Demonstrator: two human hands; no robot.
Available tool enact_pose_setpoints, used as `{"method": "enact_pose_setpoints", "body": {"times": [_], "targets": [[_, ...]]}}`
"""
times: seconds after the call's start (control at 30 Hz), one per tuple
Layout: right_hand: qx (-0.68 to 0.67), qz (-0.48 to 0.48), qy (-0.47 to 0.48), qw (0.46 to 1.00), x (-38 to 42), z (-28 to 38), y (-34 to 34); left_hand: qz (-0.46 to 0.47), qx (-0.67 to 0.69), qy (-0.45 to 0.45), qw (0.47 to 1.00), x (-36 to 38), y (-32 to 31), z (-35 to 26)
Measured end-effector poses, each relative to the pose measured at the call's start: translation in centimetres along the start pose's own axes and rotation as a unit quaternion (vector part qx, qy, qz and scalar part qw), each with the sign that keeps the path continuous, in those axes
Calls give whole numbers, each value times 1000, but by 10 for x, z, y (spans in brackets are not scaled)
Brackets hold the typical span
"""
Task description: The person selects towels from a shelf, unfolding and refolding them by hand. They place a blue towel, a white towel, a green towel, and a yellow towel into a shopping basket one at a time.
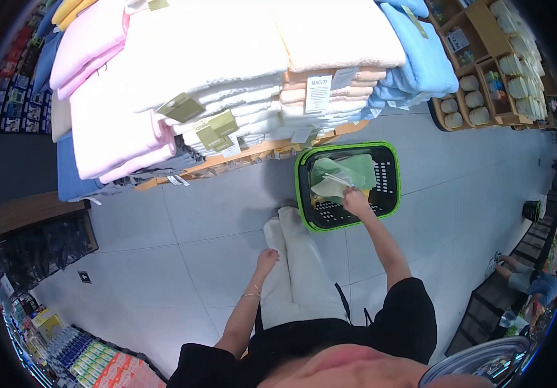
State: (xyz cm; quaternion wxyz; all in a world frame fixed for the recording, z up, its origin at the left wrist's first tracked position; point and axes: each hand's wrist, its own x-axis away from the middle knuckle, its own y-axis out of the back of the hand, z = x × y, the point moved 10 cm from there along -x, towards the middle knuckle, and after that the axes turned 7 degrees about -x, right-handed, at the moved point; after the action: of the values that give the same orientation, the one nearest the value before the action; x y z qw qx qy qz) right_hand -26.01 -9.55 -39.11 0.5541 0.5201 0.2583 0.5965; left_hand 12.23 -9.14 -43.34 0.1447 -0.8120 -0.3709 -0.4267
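- The left hand (267,260) hangs beside the trousers (304,271); its fingers look loosely curled, with nothing seen in them, though how far they close I cannot tell. It offers no support to the basket, so a sudden tilt could go uncorrected.
- A black strap (343,302) dangles beside the trousers; it could snag on the basket's rim if the body leans that way.
- The right hand (356,202) is over the basket, fingers bunched at the edge of a pale item (329,188). Whether they grip it, or a handle, I cannot tell. A hold at so slight an edge could slip or crease the item.
- The pale item lies within the basket's outline, against a green sheet (362,169). The two overlap, so a tug on one could drag the other along.
- The basket (347,228) is just beside the legs; whether it rests on the floor (129,226) is unclear. A step sideways could knock it.
- Beyond, towels (233,107) are stacked on the table (349,128), some overhanging its edge. Tags (318,94) hang from them, near the basket; its rim could catch one and pull a towel down.
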Motion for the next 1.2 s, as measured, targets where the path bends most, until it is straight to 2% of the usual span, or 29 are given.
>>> {"method": "enact_pose_setpoints", "body": {"times": [0.07,0.1,0.13,0.17,0.2,0.27,0.33,0.4,0.43,0.53,0.63,0.73,0.77,0.87,0.9,1.0,1.03,1.13,1.2], "targets": [[-34,-20,63,997,35,63,73,47,40,8,998,14,-23,-52],[-51,-11,87,995,52,95,107,49,20,-41,998,26,-28,-90],[-68,-43,126,989,69,128,145,-12,-76,-165,983,21,-27,-113],[-87,-75,163,980,87,160,180,-100,-181,-261,943,59,-17,-177],[-105,-108,199,968,103,186,211,-184,-281,-348,875,111,-10,-248],[-125,-124,219,960,128,223,258,-211,-333,-401,827,162,-9,-303],[-145,-145,237,950,151,256,301,-216,-312,-441,813,185,-6,-305],[-139,-170,270,938,166,276,333,-199,-220,-474,829,181,10,-287],[-136,-181,285,931,173,284,347,-186,-157,-448,860,191,29,-285],[-192,-212,314,905,188,302,383,-128,-188,-412,882,228,50,-303],[-211,-229,332,890,189,314,388,-127,-214,-499,830,283,58,-346],[-243,-196,377,872,194,336,401,-112,-92,-542,828,292,65,-373],[-246,-189,388,868,195,342,407,-79,-97,-556,822,283,61,-377],[-256,-166,413,858,200,352,424,73,73,-573,813,266,42,-388],[-259,-155,419,856,201,352,427,73,69,-550,829,258,41,-383],[-257,-143,422,857,204,348,439,168,141,-511,831,249,35,-388],[-256,-141,422,858,204,347,442,149,166,-525,821,258,39,-398],[-262,-146,421,856,203,345,451,139,208,-472,845,267,42,-408],[-268,-121,420,858,201,345,452,107,218,-481,843,263,48,-406]]}}
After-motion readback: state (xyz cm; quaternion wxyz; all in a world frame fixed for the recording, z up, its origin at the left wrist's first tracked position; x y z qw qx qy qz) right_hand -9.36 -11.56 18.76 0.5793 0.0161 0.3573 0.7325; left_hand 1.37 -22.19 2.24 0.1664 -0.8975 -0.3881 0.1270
